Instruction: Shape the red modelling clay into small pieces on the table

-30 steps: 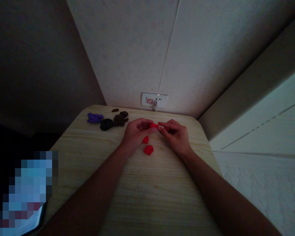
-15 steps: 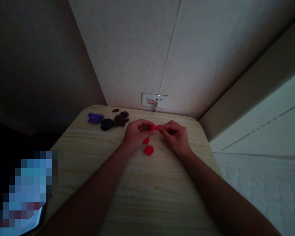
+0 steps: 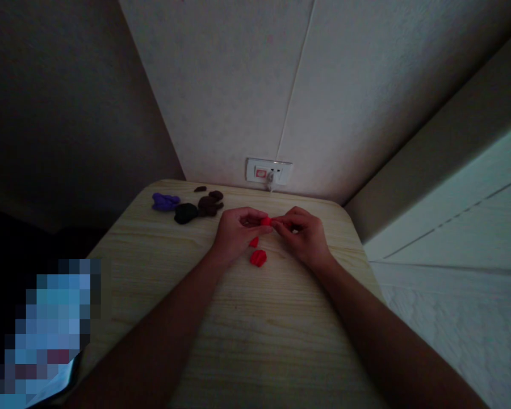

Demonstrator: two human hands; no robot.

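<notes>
Over the far half of the wooden table, my left hand (image 3: 241, 232) pinches a small piece of red modelling clay (image 3: 266, 221) between thumb and fingers. From the other side, my right hand (image 3: 303, 233) has its thumb and forefinger closed on the right edge of that same piece. Its exact shape is partly covered by my fingers. Just below my left hand lies a small pointed red scrap (image 3: 254, 242). Nearer to me rests a larger red lump (image 3: 258, 258) with a creased surface.
At the far left of the table (image 3: 238, 352) sit a purple clay lump (image 3: 165, 201), a black lump (image 3: 186, 213), a brown cluster (image 3: 210, 204) and a thin dark bit (image 3: 200, 188). A blurred-out screen (image 3: 51, 329) is at the lower left. A wall socket (image 3: 268, 171) with a plug is behind.
Both hands stay in nearly the same place, still on the red clay. The right fingertips have shifted slightly against it. The view has tilted a little.
</notes>
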